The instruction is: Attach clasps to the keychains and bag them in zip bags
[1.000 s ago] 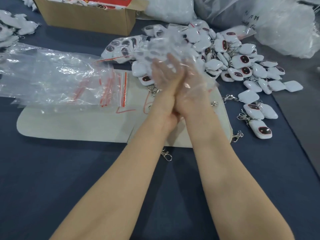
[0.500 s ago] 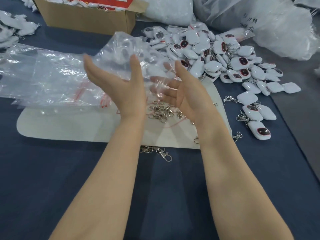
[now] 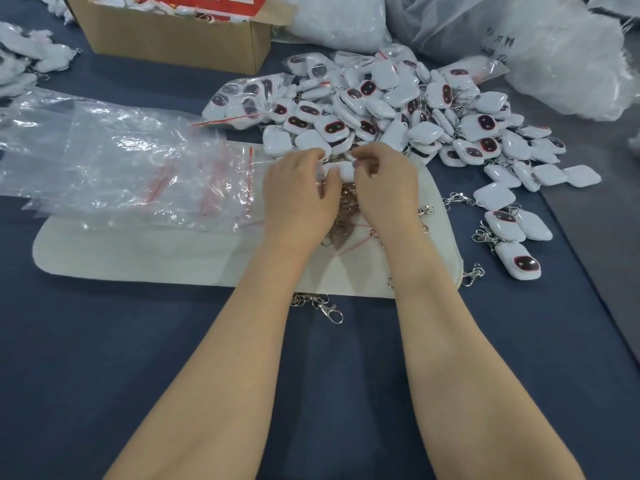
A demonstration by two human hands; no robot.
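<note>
My left hand and my right hand are side by side over the cream mat, both with curled fingers on one white keychain held between them. Under my hands lies a heap of metal clasps, partly hidden. A big pile of white keychains with dark red faces spreads behind my hands. A stack of clear zip bags with red seals lies to the left. A bagged bundle of keychains sits at the pile's left edge.
A cardboard box stands at the back left. Large white plastic sacks fill the back right. Loose clasps lie on the blue cloth near the mat's front edge. Several keychains with clasps lie at the right.
My hands were raised and apart with a clear bag flying between them; now they are down on the mat, close together, holding a white keychain. The bag has left my hands.
</note>
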